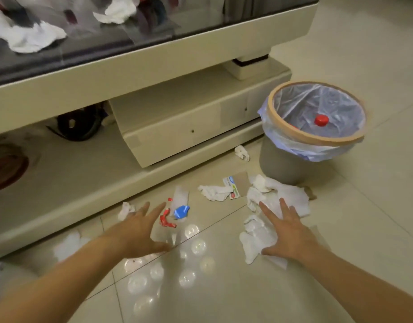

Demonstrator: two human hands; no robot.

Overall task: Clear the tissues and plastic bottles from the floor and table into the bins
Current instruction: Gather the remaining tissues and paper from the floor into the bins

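Both my hands reach down over the tiled floor with fingers spread and nothing in them. My left hand (140,231) hovers just left of a crushed clear plastic bottle (180,203) with a blue and red label. My right hand (290,234) lies over a heap of white tissues (277,199); another crumpled tissue (254,238) sits just left of it. More tissues lie on the floor: one (216,192) ahead, a small one (242,153) by the table base, one (126,209) past my left fingers. A grey bin (282,166) with a plastic liner stands at the right, a red-capped bottle (321,120) inside. Tissues (30,39) lie on the table top.
A cream low table (154,59) with a dark glass top and a lower shelf fills the upper left. Dark round objects (77,127) sit on the shelf. A small card packet (234,186) lies among the tissues. Another tissue (69,247) lies by my left forearm.
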